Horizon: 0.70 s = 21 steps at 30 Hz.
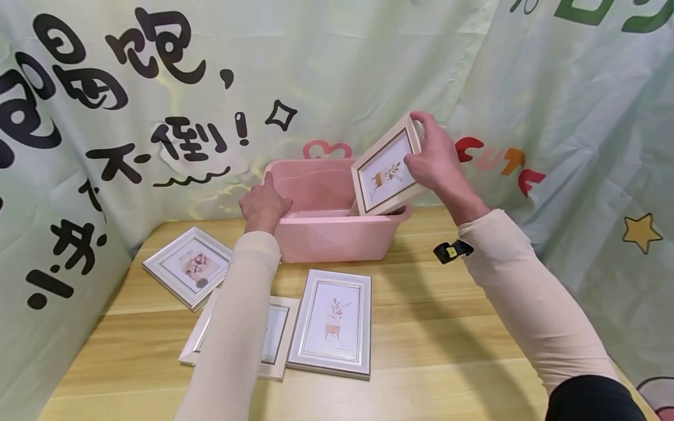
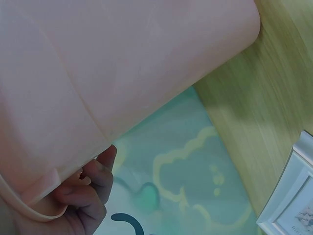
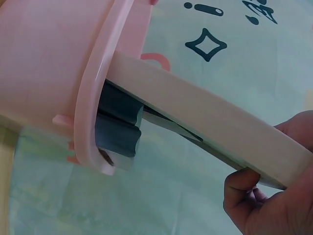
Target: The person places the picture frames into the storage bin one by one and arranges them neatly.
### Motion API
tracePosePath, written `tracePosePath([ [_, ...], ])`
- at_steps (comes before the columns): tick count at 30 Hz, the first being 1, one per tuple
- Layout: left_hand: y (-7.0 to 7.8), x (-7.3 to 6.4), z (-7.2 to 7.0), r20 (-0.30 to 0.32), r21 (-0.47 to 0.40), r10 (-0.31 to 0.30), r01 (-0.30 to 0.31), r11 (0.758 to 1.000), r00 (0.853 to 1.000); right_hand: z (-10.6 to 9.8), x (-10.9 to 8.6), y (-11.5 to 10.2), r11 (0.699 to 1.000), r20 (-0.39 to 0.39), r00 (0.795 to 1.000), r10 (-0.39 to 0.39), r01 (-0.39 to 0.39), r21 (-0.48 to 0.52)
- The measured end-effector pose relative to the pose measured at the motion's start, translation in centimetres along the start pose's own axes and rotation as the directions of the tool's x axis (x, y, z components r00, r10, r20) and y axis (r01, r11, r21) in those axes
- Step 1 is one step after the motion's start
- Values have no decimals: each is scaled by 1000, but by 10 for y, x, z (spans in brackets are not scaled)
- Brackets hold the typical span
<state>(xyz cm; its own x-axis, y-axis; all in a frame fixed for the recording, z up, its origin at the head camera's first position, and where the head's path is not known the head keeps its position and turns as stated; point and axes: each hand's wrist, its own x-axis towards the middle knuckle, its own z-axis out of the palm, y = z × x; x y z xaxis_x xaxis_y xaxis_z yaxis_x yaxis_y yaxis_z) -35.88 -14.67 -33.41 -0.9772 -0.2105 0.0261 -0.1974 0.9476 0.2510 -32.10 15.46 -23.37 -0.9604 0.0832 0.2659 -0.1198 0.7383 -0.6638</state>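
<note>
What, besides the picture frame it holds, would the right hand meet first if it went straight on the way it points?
Beyond the picture frame, the right hand would probably meet the printed curtain behind the pink basin first; the depth between them is unclear.

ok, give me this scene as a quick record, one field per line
left hand: grips pink tub at its left end
right hand: holds cream frame, tilted at tub's right end
on table: silver frame in front of tub; flower frame left; third frame partly behind left sleeve
dark item: tub's right end, unclear what
</note>
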Motion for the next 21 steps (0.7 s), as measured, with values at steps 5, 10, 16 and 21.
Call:
tracePosePath([
  [5,-1,0,0,5,2,0,0,1000,1000,4,4,-3,1000,7,1000,0,0,-22],
  [10,0,0,0,4,-1,-1,1,1000,1000,8,8,-4,998,14,1000,-16,17,-62],
  [16,0,1,1,6,2,2,-2,1000,1000,13,12,-8,998,33,999,9,-7,-68],
  [21,0,2,1,6,0,-3,3,1000,1000,16,15,-11,995,45,999,14,-10,-95],
])
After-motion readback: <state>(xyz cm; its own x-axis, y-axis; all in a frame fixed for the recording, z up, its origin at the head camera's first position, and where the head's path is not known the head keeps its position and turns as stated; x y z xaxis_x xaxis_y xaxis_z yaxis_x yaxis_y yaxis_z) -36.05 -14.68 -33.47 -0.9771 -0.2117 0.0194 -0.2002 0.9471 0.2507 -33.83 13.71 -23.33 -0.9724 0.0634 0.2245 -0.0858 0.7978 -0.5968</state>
